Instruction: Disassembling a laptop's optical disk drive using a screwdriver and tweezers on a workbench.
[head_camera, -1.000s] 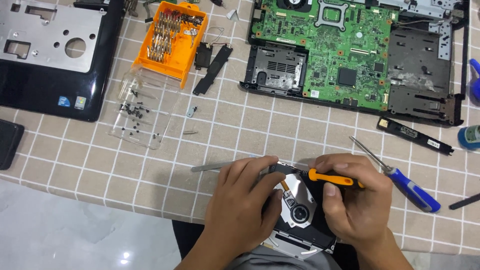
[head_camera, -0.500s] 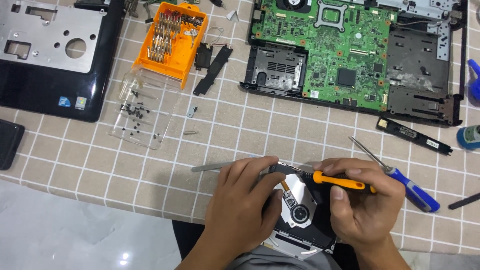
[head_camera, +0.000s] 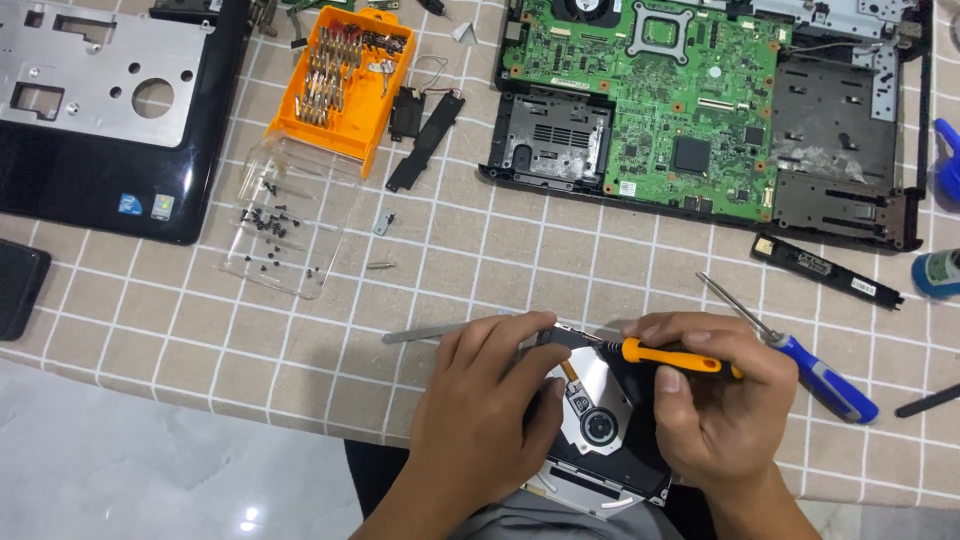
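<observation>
**Tech:** Shifted a little since a second ago — the right hand (head_camera: 715, 405) has rolled the orange-handled screwdriver (head_camera: 665, 355) so its tip now sits nearer the top corner of the optical drive (head_camera: 600, 425). The handle lay further right before.

**Apprentice:** And the other hand?

**Tech:** Hardly moved. The left hand (head_camera: 490, 400) lies over the drive's left side, fingers curled down on its edge to pin it. The right fingers are closed round the screwdriver handle, thumb on top.

**Apprentice:** So what does that small shift tell you?

**Tech:** I judge that the tip is being seated or turned at a fastening near that corner, not lifted away. Whether it sits in a screw head I cannot tell; the fingers hide it.

**Apprentice:** Where is the drive on the table?

**Tech:** At the near edge of the checked tablecloth (head_camera: 480, 260), partly overhanging toward the person's lap. That edge is the tight side.

**Apprentice:** What about room around it?

**Tech:** A thin metal pry tool (head_camera: 430, 330) lies just left of the left fingertips, and a blue-handled screwdriver (head_camera: 820, 375) lies close on the right. Further back there is open cloth before the laptop base with its green board (head_camera: 680, 90). The clear lid of loose screws (head_camera: 285, 215) and orange bit case (head_camera: 345, 80) are well apart, up left.
</observation>
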